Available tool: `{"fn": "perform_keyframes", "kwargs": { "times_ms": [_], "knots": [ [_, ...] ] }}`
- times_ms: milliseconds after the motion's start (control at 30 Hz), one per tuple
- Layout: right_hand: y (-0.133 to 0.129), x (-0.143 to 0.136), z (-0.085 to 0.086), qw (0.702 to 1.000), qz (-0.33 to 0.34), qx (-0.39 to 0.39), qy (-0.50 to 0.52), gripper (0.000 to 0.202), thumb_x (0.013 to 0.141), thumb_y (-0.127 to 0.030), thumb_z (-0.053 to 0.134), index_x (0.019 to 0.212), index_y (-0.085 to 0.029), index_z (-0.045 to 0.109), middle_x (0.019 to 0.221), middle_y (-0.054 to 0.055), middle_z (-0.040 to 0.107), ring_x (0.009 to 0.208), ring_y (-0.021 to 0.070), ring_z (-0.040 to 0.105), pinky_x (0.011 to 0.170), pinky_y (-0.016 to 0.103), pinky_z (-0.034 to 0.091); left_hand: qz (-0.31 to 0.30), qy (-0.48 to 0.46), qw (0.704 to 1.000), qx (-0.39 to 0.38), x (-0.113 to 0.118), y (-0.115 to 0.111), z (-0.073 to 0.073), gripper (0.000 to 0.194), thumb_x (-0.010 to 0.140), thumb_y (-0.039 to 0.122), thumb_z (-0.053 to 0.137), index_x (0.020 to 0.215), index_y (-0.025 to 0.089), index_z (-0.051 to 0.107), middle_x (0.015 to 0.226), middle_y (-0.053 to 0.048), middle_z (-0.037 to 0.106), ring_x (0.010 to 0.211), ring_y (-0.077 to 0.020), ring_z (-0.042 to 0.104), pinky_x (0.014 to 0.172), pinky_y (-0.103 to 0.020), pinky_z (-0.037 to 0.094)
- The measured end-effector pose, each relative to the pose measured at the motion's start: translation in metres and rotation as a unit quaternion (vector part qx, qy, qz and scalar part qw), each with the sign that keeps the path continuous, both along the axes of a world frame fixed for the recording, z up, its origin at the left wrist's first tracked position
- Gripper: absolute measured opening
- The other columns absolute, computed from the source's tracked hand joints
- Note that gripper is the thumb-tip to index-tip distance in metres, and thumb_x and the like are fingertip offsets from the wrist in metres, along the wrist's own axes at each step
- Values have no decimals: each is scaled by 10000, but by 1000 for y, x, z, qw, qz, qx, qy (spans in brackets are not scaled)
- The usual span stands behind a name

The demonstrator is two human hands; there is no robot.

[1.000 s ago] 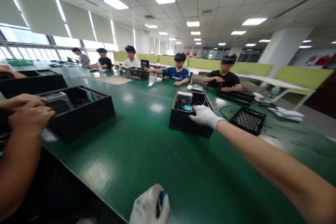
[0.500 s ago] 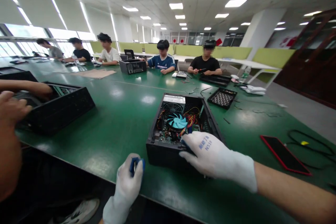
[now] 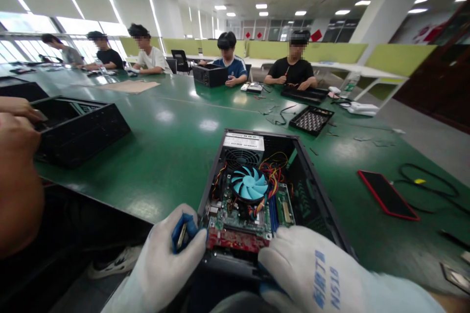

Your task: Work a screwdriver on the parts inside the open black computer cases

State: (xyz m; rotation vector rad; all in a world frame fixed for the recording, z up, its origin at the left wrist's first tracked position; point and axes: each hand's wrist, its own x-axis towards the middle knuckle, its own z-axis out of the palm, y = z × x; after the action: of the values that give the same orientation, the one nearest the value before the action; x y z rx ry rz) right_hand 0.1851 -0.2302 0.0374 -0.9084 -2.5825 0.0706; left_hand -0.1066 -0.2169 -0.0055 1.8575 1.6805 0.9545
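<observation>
An opened black computer case lies in front of me at the table's near edge. Inside it are a turquoise fan, a power supply, coloured cables, a green motherboard and a red circuit card along the near side. My gloved left hand is by the near left corner, its fingers curled around a thin metal piece whose kind I cannot make out. With my gloved right hand I grip the near wall of the case, beside the card's right end; its fingertips are partly hidden.
A red-edged black panel and a black cable lie to the right. Beyond the case is a black tray-like part. At left, a neighbour's hands reach to another case. Several people sit across the green table.
The case has come closer to me, with my right hand on its near wall. My left hand has moved up to its near left corner, still curled around the small piece.
</observation>
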Motion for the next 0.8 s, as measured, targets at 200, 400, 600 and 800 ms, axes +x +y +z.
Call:
{"fn": "perform_keyframes", "kwargs": {
  "times_ms": [200, 400, 600, 800],
  "knots": [
    [46, -4, 21, 993, 51, -26, -104, 290, 1057, -453, 555, 1156, -231, 712, 1091, 89, 774, 867, 234, 714, 766, 345, 553, -5, -9, 1000, 4, 1, -8, 0, 283, 937, 422, 586, 745, 232, 497, 653, 54, 491, 590, -126, 479, 552, -224, 416],
    [121, -12, -2, 954, -42, -40, -296, 368, 1044, -470, 568, 1159, -147, 700, 1024, 149, 753, 924, 289, 725, 817, 388, 510, 4, -17, 1000, -2, 4, -6, 5, 292, 934, 431, 571, 736, 232, 493, 645, 53, 475, 591, -125, 467, 542, -219, 413],
    [128, -25, -6, 925, -46, -68, -371, 289, 1031, -411, 582, 1084, -176, 741, 1050, 119, 772, 866, 253, 749, 701, 332, 486, 10, -23, 1000, 10, 4, -7, 2, 276, 936, 422, 582, 749, 232, 508, 649, 59, 477, 595, -127, 477, 551, -223, 406],
    [119, -37, -4, 921, -22, -53, -386, 169, 958, -129, 582, 1026, -165, 732, 1005, 119, 783, 832, 235, 741, 693, 332, 468, -3, -10, 1000, 13, 1, -7, 0, 278, 956, 424, 572, 763, 232, 513, 655, 62, 482, 597, -127, 486, 554, -222, 407]
  ]
}}
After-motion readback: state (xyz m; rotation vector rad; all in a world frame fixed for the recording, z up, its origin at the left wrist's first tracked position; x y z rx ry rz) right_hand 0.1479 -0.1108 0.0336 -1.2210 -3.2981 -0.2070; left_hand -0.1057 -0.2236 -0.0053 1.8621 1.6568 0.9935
